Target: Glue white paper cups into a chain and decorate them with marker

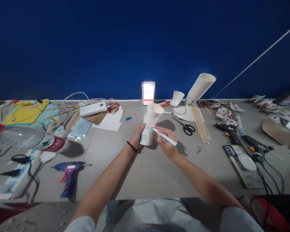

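Note:
My left hand (136, 137) is wrapped around the side of joined white paper cups (147, 137), one inverted below and others opening upward above it. Blue curved lines run along the narrow middle where the cups meet, and a blue mark shows on the lower left side. In my right hand (168, 141) is a white marker (168, 138) with a blue end, its tip at the blue lines. Black scissors (188, 129) lie to the right of the cups. Behind them stands a single paper cup (177, 98).
A tall stack of paper cups (200, 88) leans at the back right, near wooden sticks (201, 124). A blue glue gun (69, 175), power strip (19, 175) and plastic bottle (31, 138) are on the left. A phone (243, 167) and black glue guns (228, 132) lie right.

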`<state>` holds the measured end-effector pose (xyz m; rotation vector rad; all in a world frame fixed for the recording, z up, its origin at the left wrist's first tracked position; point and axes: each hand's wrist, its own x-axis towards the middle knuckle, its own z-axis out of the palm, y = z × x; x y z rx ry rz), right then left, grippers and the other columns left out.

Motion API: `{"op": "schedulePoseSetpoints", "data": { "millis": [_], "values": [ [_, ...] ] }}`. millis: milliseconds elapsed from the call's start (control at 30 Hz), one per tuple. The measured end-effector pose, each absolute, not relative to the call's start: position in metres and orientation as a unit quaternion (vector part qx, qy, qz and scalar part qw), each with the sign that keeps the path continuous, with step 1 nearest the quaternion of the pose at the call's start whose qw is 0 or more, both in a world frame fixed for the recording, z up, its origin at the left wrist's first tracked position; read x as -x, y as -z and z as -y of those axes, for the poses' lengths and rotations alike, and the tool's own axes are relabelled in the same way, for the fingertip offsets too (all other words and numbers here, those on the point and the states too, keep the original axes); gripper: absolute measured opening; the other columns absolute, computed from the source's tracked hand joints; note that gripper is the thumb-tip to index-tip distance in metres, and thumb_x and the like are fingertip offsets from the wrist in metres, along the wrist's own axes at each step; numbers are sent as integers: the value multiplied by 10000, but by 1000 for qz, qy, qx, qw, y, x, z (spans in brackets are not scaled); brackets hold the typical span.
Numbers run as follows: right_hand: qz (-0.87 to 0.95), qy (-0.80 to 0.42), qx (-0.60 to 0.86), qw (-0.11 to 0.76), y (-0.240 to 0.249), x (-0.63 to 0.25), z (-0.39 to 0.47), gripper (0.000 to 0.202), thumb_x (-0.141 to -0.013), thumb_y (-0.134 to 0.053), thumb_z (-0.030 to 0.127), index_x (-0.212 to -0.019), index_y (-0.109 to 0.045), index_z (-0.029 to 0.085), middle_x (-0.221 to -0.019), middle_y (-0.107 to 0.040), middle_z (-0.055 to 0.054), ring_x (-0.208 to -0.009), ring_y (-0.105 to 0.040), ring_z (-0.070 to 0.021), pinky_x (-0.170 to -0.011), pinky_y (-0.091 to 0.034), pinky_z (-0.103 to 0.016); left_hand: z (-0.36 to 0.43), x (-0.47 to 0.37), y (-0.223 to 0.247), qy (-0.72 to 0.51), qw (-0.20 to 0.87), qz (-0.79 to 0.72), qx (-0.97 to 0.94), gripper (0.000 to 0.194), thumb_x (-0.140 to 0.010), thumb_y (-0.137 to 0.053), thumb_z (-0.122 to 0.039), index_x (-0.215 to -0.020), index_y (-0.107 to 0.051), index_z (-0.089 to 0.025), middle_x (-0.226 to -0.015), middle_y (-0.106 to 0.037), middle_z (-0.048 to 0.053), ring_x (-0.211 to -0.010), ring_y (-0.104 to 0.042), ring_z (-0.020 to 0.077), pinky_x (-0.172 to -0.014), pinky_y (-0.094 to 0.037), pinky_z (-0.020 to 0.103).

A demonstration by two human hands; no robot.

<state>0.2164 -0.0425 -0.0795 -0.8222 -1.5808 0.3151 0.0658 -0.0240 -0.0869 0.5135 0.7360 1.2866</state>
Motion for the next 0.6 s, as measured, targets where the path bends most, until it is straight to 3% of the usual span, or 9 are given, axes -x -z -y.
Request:
{"op": "schedulePoseSetpoints", "data": {
  "millis": [233, 600],
  "values": [
    [695, -134, 345, 616, 82, -216, 42, 123, -918, -623, 142, -992, -596, 236, -1015, -802, -93, -965, -799, -244, -815, -668, -399, 22, -71, 86, -611, 675, -343, -231, 348, -767, -801, -447, -917, -676, -159, -856, -727, 28, -752, -681, 164, -723, -544, 274],
    [712, -106, 333, 610, 80, -216, 43, 170, -896, -625, 95, -986, -604, 238, -989, -804, -82, -957, -803, -242, -816, -669, -383, 28, -74, 82, -612, 646, -361, -277, 435, -745, -817, -503, -984, -653, -179, -903, -717, 38, -831, -688, 198, -772, -534, 312]
  ]
}}
